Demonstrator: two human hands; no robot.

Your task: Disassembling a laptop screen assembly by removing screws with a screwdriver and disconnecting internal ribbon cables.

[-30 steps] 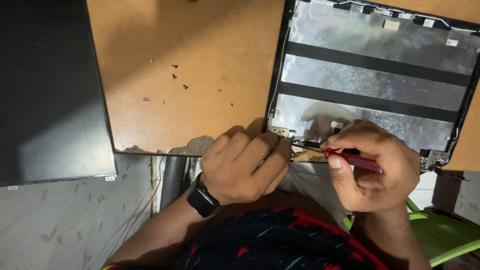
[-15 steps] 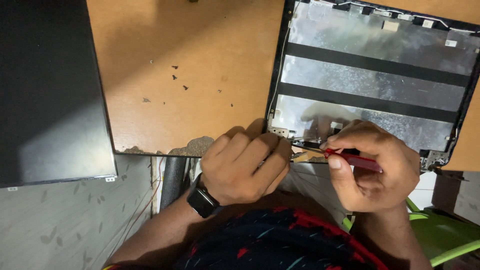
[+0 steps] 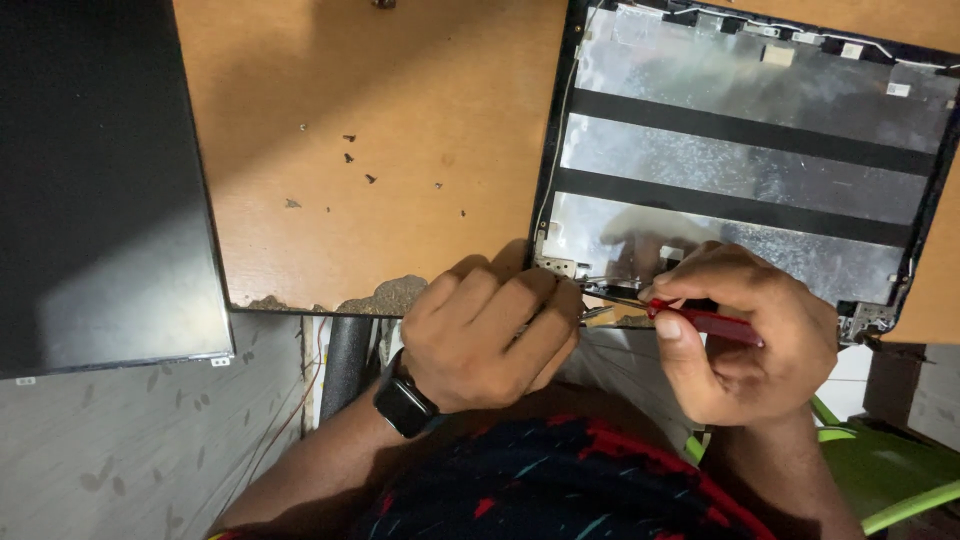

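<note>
A laptop lid back cover [image 3: 750, 170] lies inside-up on the wooden table [image 3: 400, 100], silver foil crossed by black strips. My left hand [image 3: 490, 325], with a dark watch on the wrist, is curled at the cover's near left corner by the metal hinge bracket [image 3: 558, 265], fingers pressing there. My right hand [image 3: 745, 335] grips a red-handled screwdriver [image 3: 705, 320], whose thin shaft points left toward that hinge corner. The tip is hidden between my two hands.
A dark flat display panel [image 3: 95, 180] lies at the left, overhanging the table edge. Several small loose screws [image 3: 350, 160] sit on the wood. The table's near edge is chipped [image 3: 385, 295]. A green chair [image 3: 890, 470] stands at lower right.
</note>
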